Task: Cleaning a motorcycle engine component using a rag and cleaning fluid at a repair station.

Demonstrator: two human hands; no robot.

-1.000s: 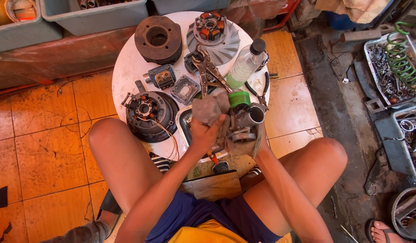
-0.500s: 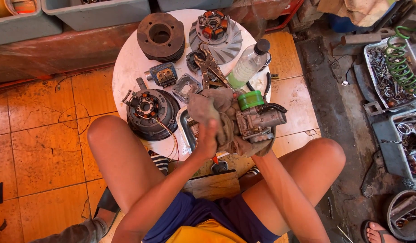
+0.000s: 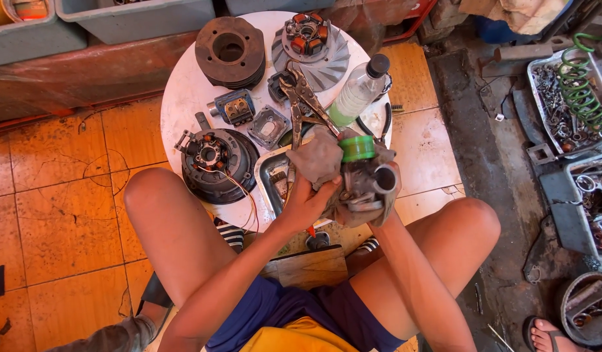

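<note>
I sit at a small round white table (image 3: 183,104). My right hand (image 3: 379,202) grips a grey metal engine part (image 3: 366,186) with a green cap on top, cradled from beneath. My left hand (image 3: 307,199) presses a dirty grey rag (image 3: 320,156) against the side of that part. Both hands are over the table's near edge, above a metal tray (image 3: 269,179). Locking pliers (image 3: 299,104) lie just beyond the rag.
On the table lie a stator plate (image 3: 213,160), a dark round drum (image 3: 229,49), a finned fan wheel (image 3: 312,45), a clear plastic bottle (image 3: 356,91) and small housings. Grey bins line the far side. Trays of metal scrap and a green coiled hose (image 3: 584,91) stand right.
The engine part has turned in my hands, so its round opening now faces right. My left hand has shifted the rag along its side.
</note>
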